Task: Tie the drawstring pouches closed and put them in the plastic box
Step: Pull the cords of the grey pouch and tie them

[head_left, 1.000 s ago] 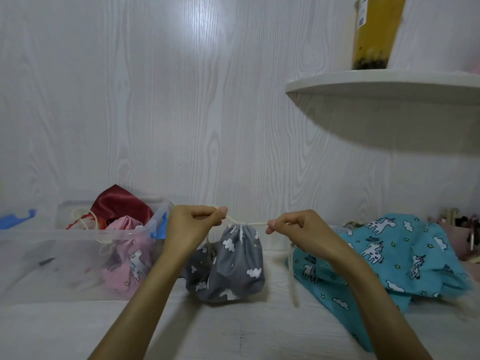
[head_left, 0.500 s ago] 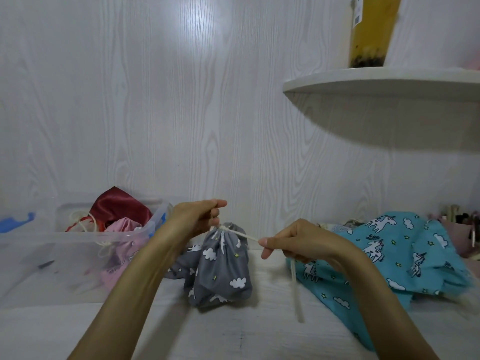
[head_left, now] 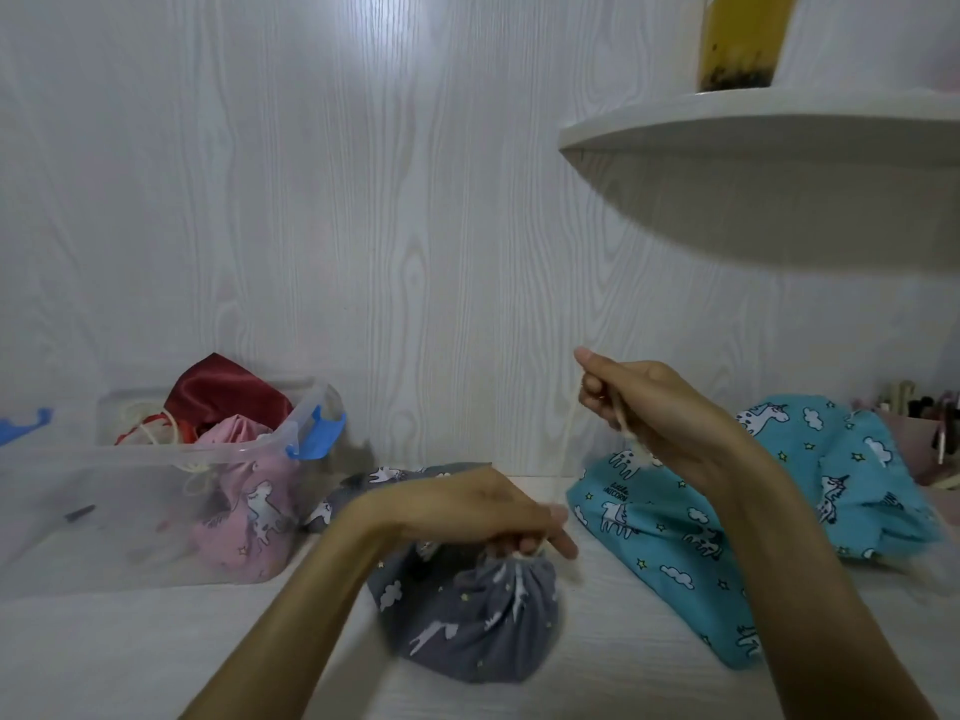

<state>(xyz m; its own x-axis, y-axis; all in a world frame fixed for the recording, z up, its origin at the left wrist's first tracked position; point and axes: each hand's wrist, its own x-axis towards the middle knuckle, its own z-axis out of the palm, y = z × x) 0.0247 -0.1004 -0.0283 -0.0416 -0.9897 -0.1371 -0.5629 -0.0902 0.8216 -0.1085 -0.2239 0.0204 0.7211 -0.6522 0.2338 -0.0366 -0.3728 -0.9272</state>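
While the left hand (head_left: pixel 483 517) pinches the soft grey unicorn pouch (head_left: pixel 467 615) at its gathered neck, the right hand (head_left: pixel 644 402) grips the thin, limp drawstring (head_left: pixel 570 433).

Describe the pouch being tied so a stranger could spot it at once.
Start at the clear box on the left; just to its right on the table lies the grey pouch, under the left hand. Unlike the teal pouch, it is cinched shut.

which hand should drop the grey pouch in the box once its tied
Probably the left. The left hand already grips the gathered neck of the grey pouch, and the plastic box sits on that side. The right hand is raised, pinching the cord, farther from the box.
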